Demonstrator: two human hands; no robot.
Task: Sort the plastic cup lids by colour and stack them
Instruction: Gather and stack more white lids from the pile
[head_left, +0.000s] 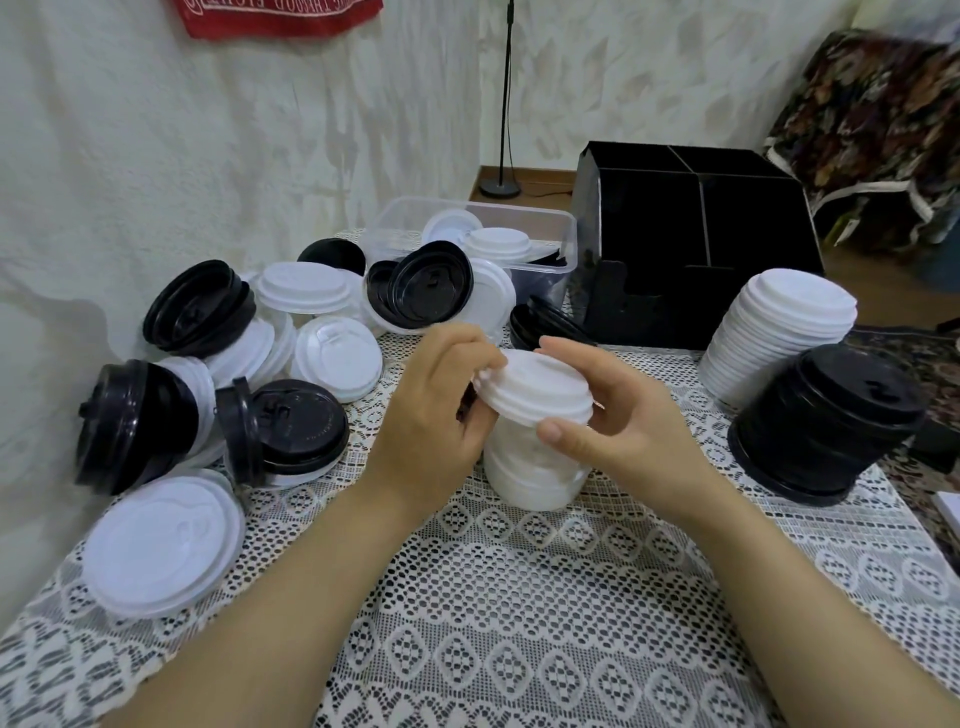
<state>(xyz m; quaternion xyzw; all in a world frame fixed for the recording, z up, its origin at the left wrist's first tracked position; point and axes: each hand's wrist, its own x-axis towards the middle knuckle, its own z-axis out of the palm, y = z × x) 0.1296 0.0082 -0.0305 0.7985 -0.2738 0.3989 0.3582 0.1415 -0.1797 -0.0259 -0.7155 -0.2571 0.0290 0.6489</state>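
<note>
— Where is room to move?
— At 6 o'clock, on the bare lace tablecloth (493, 623). Loose lids (332, 358) crowd 9 o'clock, and the black stack (826, 431) stands near the edge at 3.
— And the white lid (540, 389)?
— It is tilted over the short white stack (530, 473). My left hand (436, 405) pinches its rim and my right hand (613, 410) curls around it.

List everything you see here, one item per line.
small white lid stack: one, white, centre
top white lid: one, white, tilted on that stack
tall white lid stack: one, white, right
black lid stack: one, black, right, nearer
loose lids: many, black and white, left
tub: one, clear, back, lids inside
organiser box: one, black, back right
tablecloth: one, white lace, under everything
left hand: pinches top white lid's rim
right hand: grips top white lid
</note>
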